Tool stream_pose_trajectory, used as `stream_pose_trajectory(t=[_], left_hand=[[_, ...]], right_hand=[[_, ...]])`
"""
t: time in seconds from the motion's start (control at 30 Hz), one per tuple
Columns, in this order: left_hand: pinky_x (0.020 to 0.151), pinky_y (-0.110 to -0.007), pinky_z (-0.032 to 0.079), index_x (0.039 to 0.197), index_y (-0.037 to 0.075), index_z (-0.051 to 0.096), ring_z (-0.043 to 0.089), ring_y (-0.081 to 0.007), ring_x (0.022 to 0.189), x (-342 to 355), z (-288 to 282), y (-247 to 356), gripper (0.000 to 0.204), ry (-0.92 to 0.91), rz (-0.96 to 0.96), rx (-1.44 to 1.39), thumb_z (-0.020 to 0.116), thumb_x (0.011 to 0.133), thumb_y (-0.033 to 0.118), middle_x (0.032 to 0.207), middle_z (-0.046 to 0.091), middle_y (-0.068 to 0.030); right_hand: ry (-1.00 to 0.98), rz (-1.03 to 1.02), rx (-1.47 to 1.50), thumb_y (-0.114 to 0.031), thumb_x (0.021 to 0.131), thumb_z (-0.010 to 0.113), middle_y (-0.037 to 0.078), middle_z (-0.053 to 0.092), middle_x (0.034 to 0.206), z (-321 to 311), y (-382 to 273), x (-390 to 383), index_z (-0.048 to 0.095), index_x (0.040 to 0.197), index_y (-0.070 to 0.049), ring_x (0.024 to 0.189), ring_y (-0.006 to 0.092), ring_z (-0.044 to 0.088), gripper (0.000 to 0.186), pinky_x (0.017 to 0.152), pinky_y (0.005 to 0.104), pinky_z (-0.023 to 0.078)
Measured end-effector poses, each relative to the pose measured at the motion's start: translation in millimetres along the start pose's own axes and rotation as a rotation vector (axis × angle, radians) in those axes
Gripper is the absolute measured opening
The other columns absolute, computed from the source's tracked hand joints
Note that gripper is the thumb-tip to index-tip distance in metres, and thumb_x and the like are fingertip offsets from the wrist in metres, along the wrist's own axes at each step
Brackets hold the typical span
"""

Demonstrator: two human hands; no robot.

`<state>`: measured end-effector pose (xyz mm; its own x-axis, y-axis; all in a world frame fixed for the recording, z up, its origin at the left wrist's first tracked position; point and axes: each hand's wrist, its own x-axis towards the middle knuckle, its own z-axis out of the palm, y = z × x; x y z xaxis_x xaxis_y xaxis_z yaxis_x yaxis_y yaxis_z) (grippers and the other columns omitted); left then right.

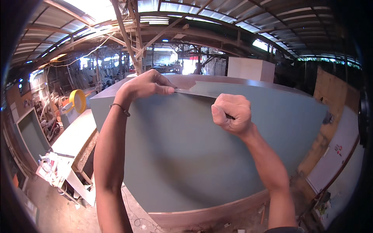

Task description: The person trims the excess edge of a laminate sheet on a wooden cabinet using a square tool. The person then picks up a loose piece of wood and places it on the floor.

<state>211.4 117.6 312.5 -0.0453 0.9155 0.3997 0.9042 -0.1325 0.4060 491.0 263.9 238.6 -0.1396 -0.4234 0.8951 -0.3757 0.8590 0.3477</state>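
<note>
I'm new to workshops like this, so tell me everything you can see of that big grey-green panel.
The panel is a large, flat, matte grey-green board standing upright, with a brown wood-coloured edge along its top and bottom. The left hand pinches a thin strip at its top edge; the right hand is fisted against its face.

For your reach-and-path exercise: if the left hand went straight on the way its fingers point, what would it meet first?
Probably the right hand: the left hand points along the thin strip on the grey-green panel, toward that fist.

Daylight glares through roof gaps (pixel 97 9) at eleven o'clock and blows out white, the shed below sits dim, and fisheye bending darkens and curves every edge.
</note>
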Motion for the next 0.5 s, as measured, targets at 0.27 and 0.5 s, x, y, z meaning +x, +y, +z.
stream_pose_trajectory(t=[0.27,0.5], left_hand=[[0.11,-0.041,0.047,0.129,0.003,0.076,0.067,-0.0306,0.124,-2,4,5,0.067,0.0,0.0,0.057,0.076,0.092,0.058,0.128,0.073,-0.0177],[0.125,-0.044,0.035,0.16,0.008,0.047,0.045,-0.0346,0.15,-5,11,10,0.09,-0.131,-0.035,0.166,0.071,0.093,0.064,0.162,0.047,-0.0203]], right_hand=[[-0.066,-0.013,-0.083,0.004,0.088,0.064,0.006,0.055,0.06,-7,8,0,0.057,0.065,0.0,0.051,0.021,0.056,0.024,0.049,0.033,0.046],[-0.083,-0.024,0.0,0.005,0.089,0.064,0.007,0.056,0.063,-2,9,-5,0.058,0.066,0.001,0.052,0.0202,0.055,0.024,0.05,0.0336,0.046]])
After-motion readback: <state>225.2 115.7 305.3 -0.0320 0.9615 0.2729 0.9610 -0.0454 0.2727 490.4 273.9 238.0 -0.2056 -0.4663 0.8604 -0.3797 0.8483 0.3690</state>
